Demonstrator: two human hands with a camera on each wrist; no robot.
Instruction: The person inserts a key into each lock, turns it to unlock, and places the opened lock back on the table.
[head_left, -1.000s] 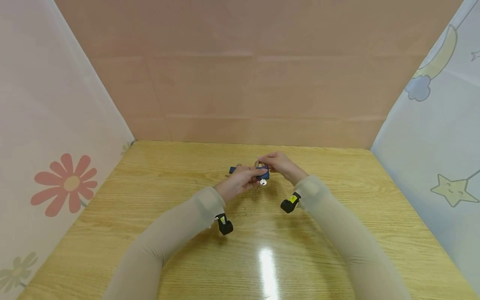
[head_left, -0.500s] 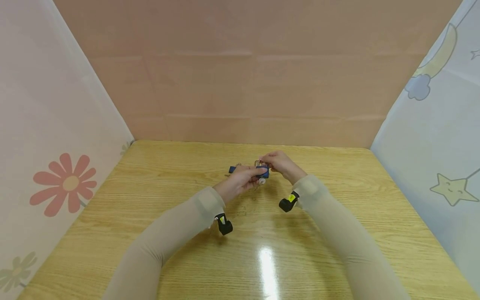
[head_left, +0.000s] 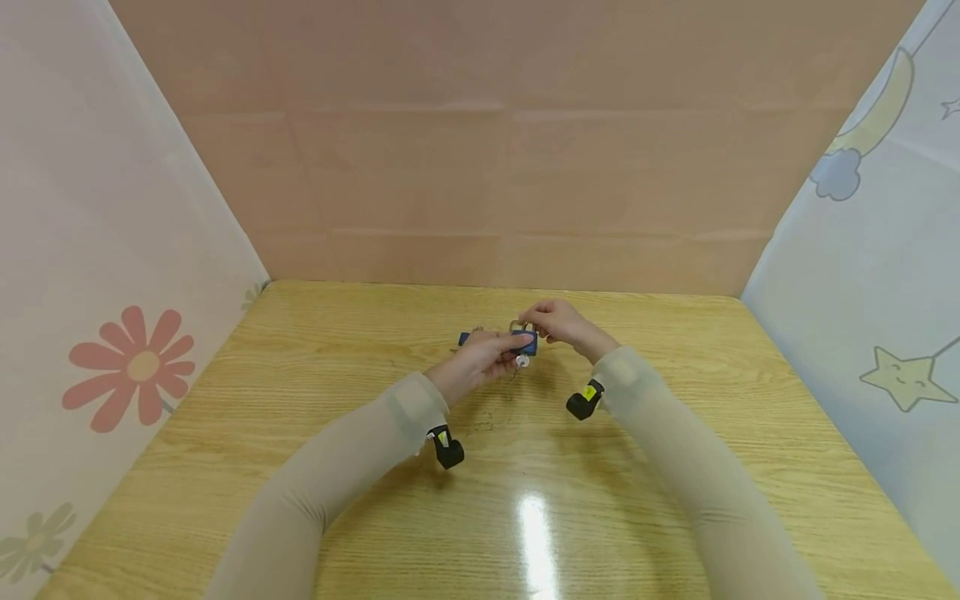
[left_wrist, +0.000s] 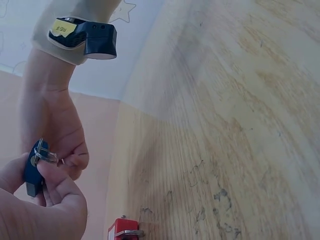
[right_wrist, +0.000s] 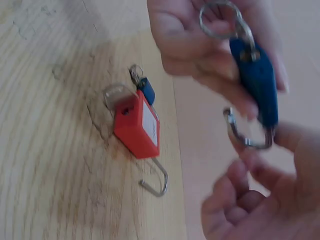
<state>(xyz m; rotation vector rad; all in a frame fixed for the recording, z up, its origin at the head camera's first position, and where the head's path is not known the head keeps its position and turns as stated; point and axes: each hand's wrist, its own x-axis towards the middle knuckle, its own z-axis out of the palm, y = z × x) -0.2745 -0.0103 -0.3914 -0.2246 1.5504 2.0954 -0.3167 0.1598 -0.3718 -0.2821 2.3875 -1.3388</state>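
My left hand (head_left: 480, 357) grips a blue padlock (head_left: 529, 345) above the table, thumb across its front. A key (head_left: 522, 361) with a ring hangs below its body, its ring (right_wrist: 218, 35) showing large in the right wrist view. The padlock's metal shackle (right_wrist: 250, 144) is open, its free end out of the body. My right hand (head_left: 564, 323) is at that shackle from the right, with curled index finger and thumb right at its bend. Behind the left hand, a second blue padlock (head_left: 464, 339) lies on the table, partly hidden.
A red padlock (right_wrist: 137, 127) with an open shackle lies on the wooden table (head_left: 360, 333), hidden by the left hand in the head view. The second blue padlock (right_wrist: 146, 91) is right behind it. Printed walls border the left and right, with a plain pinkish wall (head_left: 420, 183) behind.
My right hand has shifted slightly right and up, and the shackle's arch shows more openly beside its fingers. The left hand keeps its grip on the blue padlock almost unmoved.
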